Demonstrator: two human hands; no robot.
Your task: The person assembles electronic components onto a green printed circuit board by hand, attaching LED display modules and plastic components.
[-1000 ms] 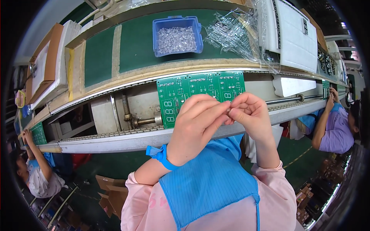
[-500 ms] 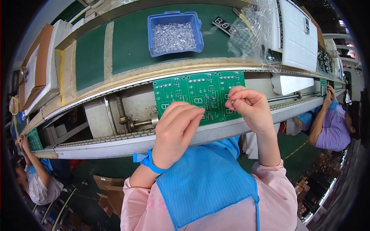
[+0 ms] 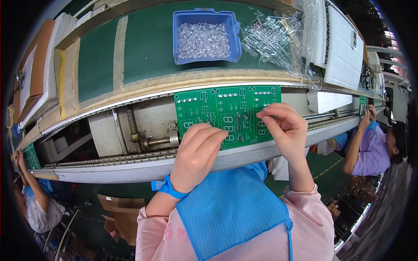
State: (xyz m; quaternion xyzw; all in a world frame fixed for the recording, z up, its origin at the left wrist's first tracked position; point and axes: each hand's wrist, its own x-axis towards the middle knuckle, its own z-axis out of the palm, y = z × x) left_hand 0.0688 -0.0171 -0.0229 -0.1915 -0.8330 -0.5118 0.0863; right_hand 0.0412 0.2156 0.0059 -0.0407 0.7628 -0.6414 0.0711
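Of our hands, the left hand (image 3: pixel 196 152) is over the left part of the green board (image 3: pixel 234 113), fingers bent and close together. The right hand (image 3: pixel 285 130) is over the right part, thumb and finger tips close. We cannot tell if either pinches a tiny thing. The board lies across two rails (image 3: pixel 117 172). Past it, on our green desk (image 3: pixel 150 48), we see a blue tub (image 3: pixel 235 43) of clear bits (image 3: pixel 203 41), with clear wrap (image 3: pixel 270 41) just right of it.
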